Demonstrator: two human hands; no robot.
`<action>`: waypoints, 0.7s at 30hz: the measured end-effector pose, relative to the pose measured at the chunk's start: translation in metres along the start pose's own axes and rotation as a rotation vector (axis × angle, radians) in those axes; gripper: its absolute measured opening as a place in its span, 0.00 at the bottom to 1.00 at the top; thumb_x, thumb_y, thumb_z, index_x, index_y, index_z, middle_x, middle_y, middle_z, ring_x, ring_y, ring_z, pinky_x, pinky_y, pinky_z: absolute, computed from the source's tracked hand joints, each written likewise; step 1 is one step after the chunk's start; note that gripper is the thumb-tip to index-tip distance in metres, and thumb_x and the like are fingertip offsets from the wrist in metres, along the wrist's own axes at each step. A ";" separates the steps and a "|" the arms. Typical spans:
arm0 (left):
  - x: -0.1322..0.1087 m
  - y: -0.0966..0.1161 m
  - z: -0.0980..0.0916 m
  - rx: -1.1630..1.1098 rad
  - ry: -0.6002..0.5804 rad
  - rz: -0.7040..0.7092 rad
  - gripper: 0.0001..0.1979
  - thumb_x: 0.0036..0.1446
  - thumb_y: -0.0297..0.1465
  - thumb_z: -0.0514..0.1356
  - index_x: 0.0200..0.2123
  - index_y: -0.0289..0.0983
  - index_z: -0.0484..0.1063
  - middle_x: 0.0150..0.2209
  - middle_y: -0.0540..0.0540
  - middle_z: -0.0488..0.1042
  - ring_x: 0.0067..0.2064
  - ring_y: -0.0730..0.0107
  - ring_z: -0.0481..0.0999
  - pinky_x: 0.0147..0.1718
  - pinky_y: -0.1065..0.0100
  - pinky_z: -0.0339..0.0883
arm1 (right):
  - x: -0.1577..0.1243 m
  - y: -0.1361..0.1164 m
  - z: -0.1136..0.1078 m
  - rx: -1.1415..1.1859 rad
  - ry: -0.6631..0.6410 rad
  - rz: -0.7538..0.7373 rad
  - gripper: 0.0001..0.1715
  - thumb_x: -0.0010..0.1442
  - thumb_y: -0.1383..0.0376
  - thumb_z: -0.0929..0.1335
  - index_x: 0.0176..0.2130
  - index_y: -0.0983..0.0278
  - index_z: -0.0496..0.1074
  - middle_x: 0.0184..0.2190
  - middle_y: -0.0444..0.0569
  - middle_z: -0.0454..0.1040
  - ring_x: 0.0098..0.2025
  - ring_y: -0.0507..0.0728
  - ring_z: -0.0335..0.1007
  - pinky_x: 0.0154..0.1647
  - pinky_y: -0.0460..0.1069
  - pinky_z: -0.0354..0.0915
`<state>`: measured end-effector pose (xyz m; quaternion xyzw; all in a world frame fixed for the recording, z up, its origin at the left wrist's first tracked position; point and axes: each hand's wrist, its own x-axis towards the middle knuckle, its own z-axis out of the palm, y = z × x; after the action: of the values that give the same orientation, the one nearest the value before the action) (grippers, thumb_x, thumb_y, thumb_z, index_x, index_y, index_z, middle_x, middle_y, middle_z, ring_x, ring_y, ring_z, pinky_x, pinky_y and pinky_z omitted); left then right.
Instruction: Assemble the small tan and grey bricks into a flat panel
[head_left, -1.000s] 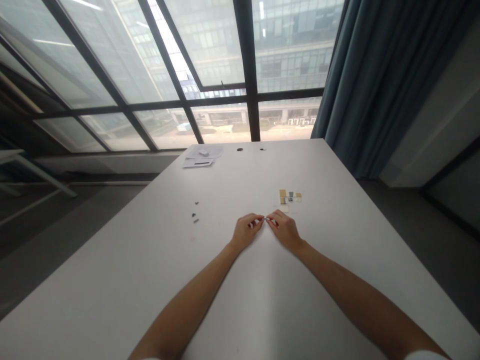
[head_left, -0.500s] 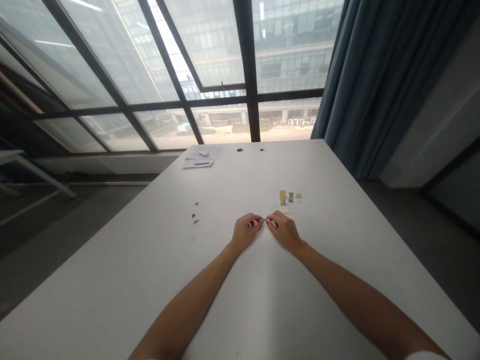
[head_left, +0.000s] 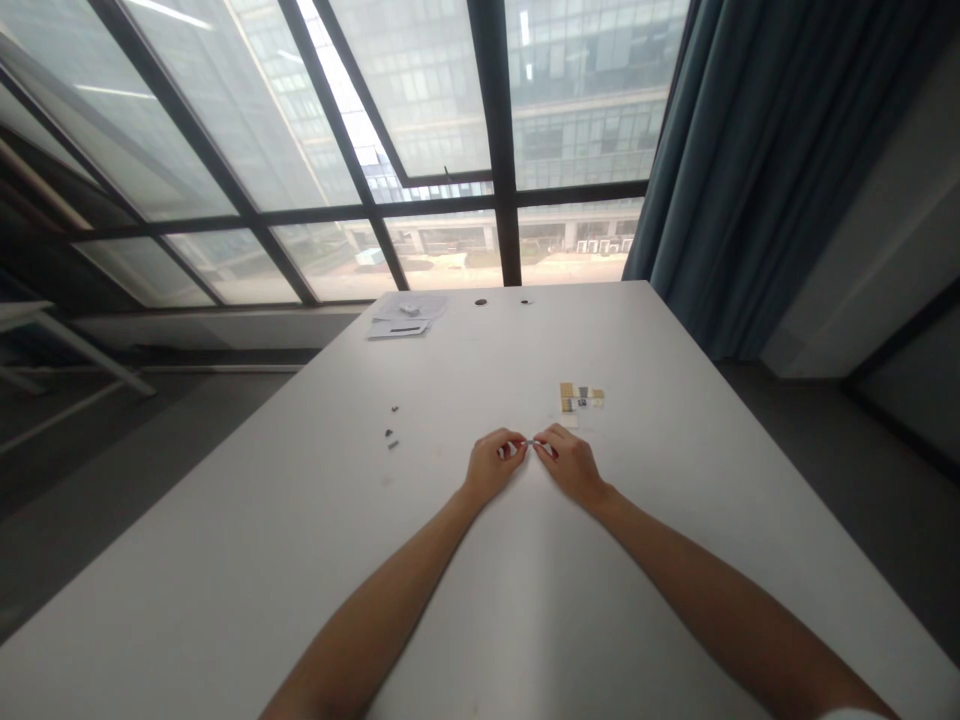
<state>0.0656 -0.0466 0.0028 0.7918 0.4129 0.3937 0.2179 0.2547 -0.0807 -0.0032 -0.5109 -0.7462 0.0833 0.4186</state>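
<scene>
Hands: the left hand (head_left: 495,462) and the right hand (head_left: 571,464) are both closed in a pinch, fingertips nearly meeting, each on one end of the same small grey piece (head_left: 530,442)
Grey piece: between the fingertips, in front of the person; too small and covered to tell its shape, or whether it rests on the table (head_left: 300,590)
Pinch: with so little to hold, an uneven squeeze or twist could make the piece spring away; a hard bend might crack it, should it be brittle
Squares (head_left: 566,390): a tan and white cluster lying just beyond the right hand; a forward sweep of the knuckles could scatter it
Loose bits (head_left: 389,433): three, dark and tiny, well apart from the left hand; a wide leftward swing could knock them astray
Table edges: both sides run well apart from the hands; the broad white top gives room to draw sideways or back
Papers (head_left: 397,327): at the far left corner, well beyond the fingers
</scene>
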 end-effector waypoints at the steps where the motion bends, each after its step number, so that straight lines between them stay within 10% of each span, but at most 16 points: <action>1: 0.000 0.000 0.000 0.000 0.000 0.000 0.04 0.58 0.29 0.63 0.36 0.38 0.78 0.30 0.50 0.77 0.29 0.75 0.70 0.29 0.73 0.63 | 0.000 0.000 0.000 0.000 0.002 -0.001 0.06 0.65 0.67 0.68 0.40 0.61 0.76 0.36 0.47 0.75 0.35 0.53 0.71 0.38 0.46 0.63; 21: 0.000 0.002 -0.001 0.001 -0.001 0.004 0.04 0.58 0.30 0.63 0.36 0.37 0.78 0.30 0.49 0.77 0.29 0.75 0.69 0.30 0.73 0.64 | 0.000 0.000 0.000 0.009 0.015 0.007 0.06 0.64 0.67 0.67 0.40 0.61 0.76 0.36 0.47 0.75 0.36 0.54 0.71 0.39 0.46 0.64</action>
<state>0.0660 -0.0473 0.0050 0.7930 0.4113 0.3936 0.2169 0.2551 -0.0809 -0.0030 -0.5123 -0.7408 0.0846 0.4262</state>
